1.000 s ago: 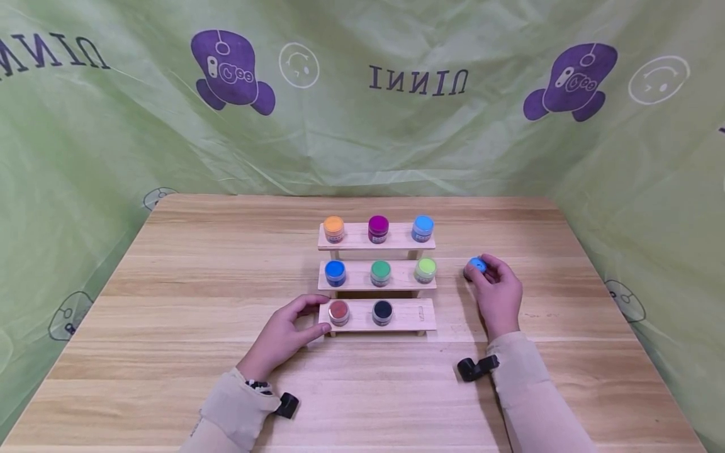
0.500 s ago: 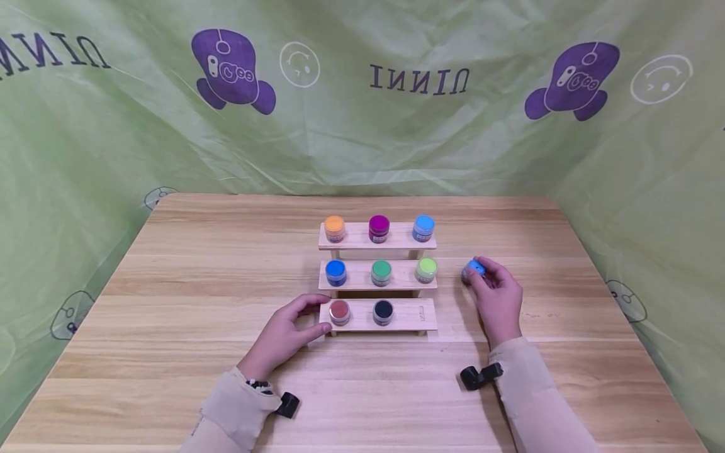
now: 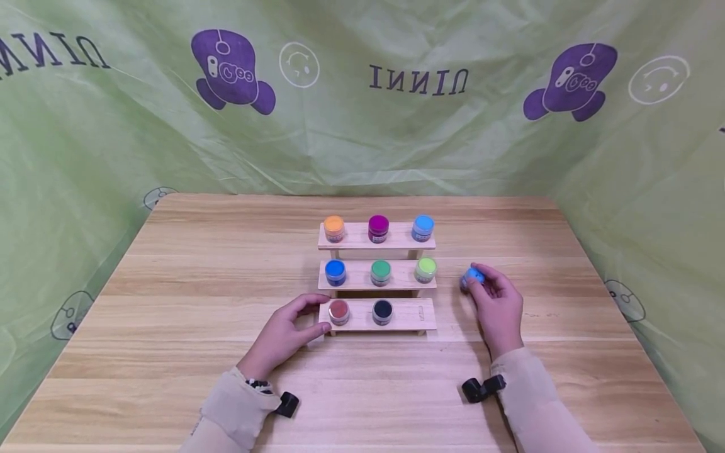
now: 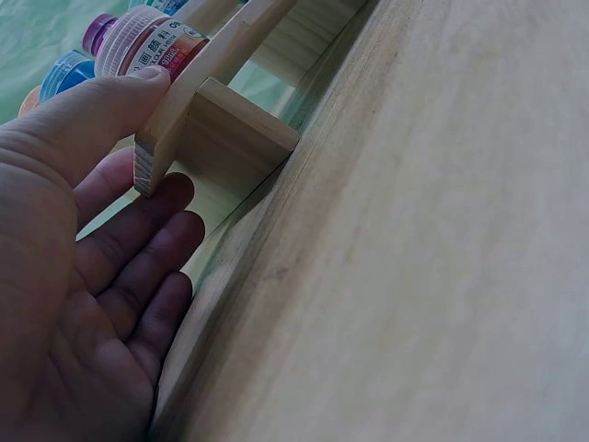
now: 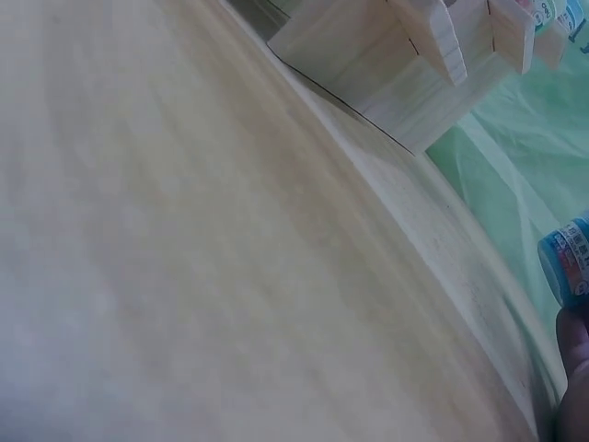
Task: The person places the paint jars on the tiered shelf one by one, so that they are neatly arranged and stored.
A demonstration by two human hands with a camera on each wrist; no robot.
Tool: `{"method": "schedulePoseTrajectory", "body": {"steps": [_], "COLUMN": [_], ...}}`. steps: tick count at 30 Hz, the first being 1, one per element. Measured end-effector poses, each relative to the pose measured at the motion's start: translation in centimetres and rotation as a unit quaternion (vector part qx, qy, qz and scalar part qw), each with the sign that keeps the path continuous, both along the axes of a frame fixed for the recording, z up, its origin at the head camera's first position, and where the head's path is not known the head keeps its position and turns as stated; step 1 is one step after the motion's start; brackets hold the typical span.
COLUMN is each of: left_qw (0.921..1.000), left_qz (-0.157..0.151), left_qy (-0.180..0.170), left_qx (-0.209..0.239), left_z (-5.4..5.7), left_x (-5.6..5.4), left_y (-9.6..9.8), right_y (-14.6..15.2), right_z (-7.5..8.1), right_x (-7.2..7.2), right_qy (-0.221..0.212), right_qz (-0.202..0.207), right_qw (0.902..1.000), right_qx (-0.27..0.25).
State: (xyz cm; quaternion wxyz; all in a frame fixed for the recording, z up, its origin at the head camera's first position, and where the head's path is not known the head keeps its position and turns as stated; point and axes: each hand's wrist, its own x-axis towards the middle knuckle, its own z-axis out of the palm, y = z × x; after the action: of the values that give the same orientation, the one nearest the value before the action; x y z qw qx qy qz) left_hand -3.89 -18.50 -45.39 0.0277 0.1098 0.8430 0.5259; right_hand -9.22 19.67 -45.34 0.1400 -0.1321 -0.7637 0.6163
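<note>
A three-tier wooden stand (image 3: 408,306) carries small paint jars. My left hand (image 3: 286,333) holds the left end of the lowest tier. In the left wrist view the thumb (image 4: 138,87) lies along the board beside the red-brown paint jar (image 4: 156,46), and the other fingers curve below the board's end. To the right of the stand, my right hand (image 3: 500,308) pinches a light blue paint jar (image 3: 471,277) between thumb and fingers. That jar (image 5: 569,258) shows its label at the edge of the right wrist view, where most of the hand is out of frame.
Orange (image 3: 334,228), purple (image 3: 378,228) and light blue (image 3: 423,228) jars stand on the top tier. Blue, green (image 3: 381,272) and lime jars fill the middle one. A black jar (image 3: 382,311) stands on the lowest. Green cloth (image 3: 340,145) hangs behind the table (image 3: 215,251).
My right hand has shifted slightly toward me with the light blue paint jar, which has also moved a little left. The left hand stays at the stand.
</note>
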Motion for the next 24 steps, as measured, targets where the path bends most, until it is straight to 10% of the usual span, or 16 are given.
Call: {"method": "schedulePoseTrajectory", "body": {"steps": [24], "left_qw": [0.9999], "left_qz": [0.003], "left_qy": [-0.011], "left_qx": [0.001], "left_z": [0.2], "left_x": [0.2], "left_y": [0.0], "right_y": [-2.5], "right_z": [0.4], "right_x": [3.3], "right_qy": [0.074], "right_qz": [0.07], "right_qw": [0.9945], "right_qx": [-0.023]}}
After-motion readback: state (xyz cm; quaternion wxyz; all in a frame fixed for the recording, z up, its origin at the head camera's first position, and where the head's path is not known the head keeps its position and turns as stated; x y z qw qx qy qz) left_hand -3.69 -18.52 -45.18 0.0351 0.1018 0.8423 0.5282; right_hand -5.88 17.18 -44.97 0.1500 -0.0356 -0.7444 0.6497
